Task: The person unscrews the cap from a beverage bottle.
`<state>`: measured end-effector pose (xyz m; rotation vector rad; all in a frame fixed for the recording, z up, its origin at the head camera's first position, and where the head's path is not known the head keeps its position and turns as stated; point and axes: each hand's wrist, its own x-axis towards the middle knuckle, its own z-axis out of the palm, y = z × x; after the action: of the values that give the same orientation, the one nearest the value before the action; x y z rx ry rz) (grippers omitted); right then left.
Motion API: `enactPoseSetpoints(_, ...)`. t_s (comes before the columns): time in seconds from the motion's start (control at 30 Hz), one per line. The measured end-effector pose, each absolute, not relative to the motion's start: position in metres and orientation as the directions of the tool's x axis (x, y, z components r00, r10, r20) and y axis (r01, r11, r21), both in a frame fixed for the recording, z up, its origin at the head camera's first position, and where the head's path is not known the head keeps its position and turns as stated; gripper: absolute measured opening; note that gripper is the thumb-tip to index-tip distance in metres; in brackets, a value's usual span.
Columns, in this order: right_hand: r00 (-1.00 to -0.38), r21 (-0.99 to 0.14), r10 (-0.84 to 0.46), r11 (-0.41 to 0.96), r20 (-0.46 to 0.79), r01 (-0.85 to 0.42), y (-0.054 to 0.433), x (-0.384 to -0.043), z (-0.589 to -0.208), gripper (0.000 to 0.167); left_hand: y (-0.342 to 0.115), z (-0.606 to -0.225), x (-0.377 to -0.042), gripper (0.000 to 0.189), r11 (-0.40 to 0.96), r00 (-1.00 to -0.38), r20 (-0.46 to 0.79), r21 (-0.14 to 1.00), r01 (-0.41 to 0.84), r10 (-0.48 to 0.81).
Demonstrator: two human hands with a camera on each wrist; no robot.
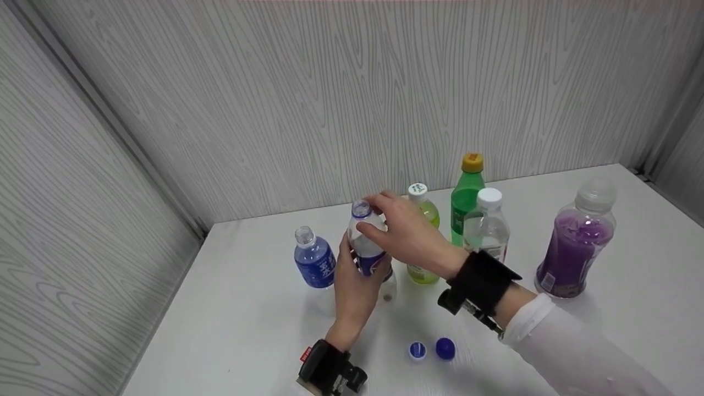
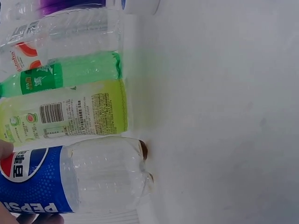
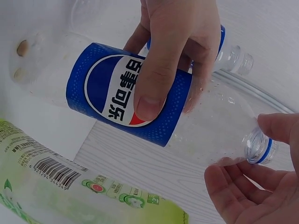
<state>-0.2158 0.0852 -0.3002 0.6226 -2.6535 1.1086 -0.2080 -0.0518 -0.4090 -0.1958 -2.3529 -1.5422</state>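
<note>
My left hand (image 1: 357, 289) grips a clear Pepsi bottle (image 3: 128, 95) round its blue label. The bottle's neck is uncapped, and a little brown liquid shows at its base. At the neck, my right hand (image 1: 410, 231) has its thumb on one side and its curled fingers on the other. To the left stands an uncapped bottle with a blue label (image 1: 314, 261), partly behind the left hand. Two caps lie on the table: a white-rimmed blue cap (image 1: 417, 351) and a dark blue cap (image 1: 445, 348).
Behind the right hand stand a yellow-green bottle with a white cap (image 1: 418, 190), a green bottle with a yellow cap (image 1: 468, 190) and a clear white-capped bottle (image 1: 489, 225). A large bottle of purple liquid (image 1: 575, 247) is at right. Grey wood-grain panels (image 1: 330, 99) enclose the white table (image 1: 236, 308).
</note>
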Motion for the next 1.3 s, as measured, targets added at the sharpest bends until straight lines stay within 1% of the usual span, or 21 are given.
enactPoseSetpoints(0.17,-0.897,-0.628,-0.295,0.641,0.330,-0.442,0.086,-0.215,-0.301,0.049,-0.051,-0.410,-0.208,0.087,0.416,-0.928,0.368,0.854,0.313,-0.057)
enactPoseSetpoints(0.27,-0.893,-0.623,-0.296,0.641,0.339,-0.449,0.086,-0.214,-0.300,0.052,-0.049,-0.409,-0.206,0.091,0.421,-0.933,0.355,0.858,0.296,-0.068)
enactPoseSetpoints(0.4,-0.891,-0.619,-0.286,0.643,0.351,-0.450,0.090,-0.209,-0.297,0.059,-0.046,-0.404,-0.200,0.097,0.413,-0.924,0.372,0.858,0.307,-0.085)
enactPoseSetpoints(0.6,-0.879,-0.591,-0.277,0.657,0.388,-0.468,0.100,-0.199,-0.289,0.061,-0.043,-0.394,-0.190,0.099,0.393,-0.887,0.449,0.839,0.376,-0.110)
enactPoseSetpoints(0.73,-0.868,-0.563,-0.268,0.673,0.418,-0.479,0.107,-0.191,-0.285,0.060,-0.047,-0.388,-0.184,0.098,0.408,-0.855,0.504,0.810,0.421,-0.120)
enactPoseSetpoints(0.8,-0.865,-0.553,-0.261,0.681,0.429,-0.480,0.111,-0.187,-0.283,0.060,-0.048,-0.386,-0.180,0.097,0.429,-0.830,0.544,0.783,0.450,-0.125)
enactPoseSetpoints(0.97,-0.840,-0.517,-0.257,0.691,0.478,-0.505,0.121,-0.178,-0.278,0.059,-0.048,-0.381,-0.170,0.094,0.514,-0.733,0.671,0.671,0.535,-0.114)
enactPoseSetpoints(1.1,-0.827,-0.491,-0.254,0.703,0.502,-0.514,0.132,-0.175,-0.276,0.060,-0.044,-0.382,-0.164,0.094,0.573,-0.668,0.742,0.575,0.584,-0.064)
enactPoseSetpoints(1.3,-0.829,-0.469,-0.254,0.725,0.499,-0.504,0.147,-0.174,-0.275,0.059,-0.039,-0.385,-0.159,0.094,0.619,-0.563,0.826,0.426,0.660,0.033)
